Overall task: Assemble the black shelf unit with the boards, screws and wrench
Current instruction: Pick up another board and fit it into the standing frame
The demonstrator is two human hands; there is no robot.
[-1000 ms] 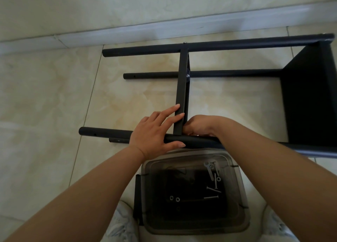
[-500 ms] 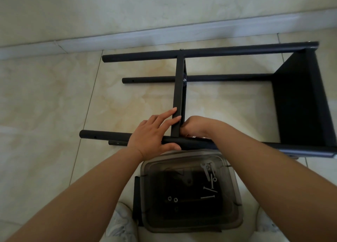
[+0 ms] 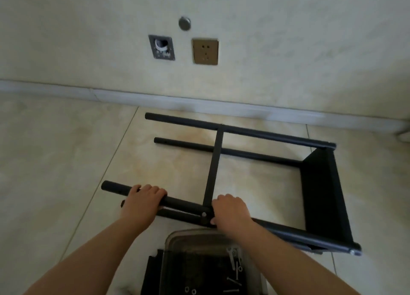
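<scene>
Gripping near pole (image 3: 177, 202), L hand (image 3: 142, 202), R hand (image 3: 230, 213)

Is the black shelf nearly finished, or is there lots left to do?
About halfway, I'd guess. Done: the end board and thin middle board sit between the poles. In hand: left hand and right hand both grip the near pole. Left: the poles' far ends stand bare, and screws wait in the tub.

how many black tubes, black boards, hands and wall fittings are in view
black tubes: 4
black boards: 2
hands: 2, left hand and right hand, both gripping the nearest tube
wall fittings: 3
total: 11
</scene>
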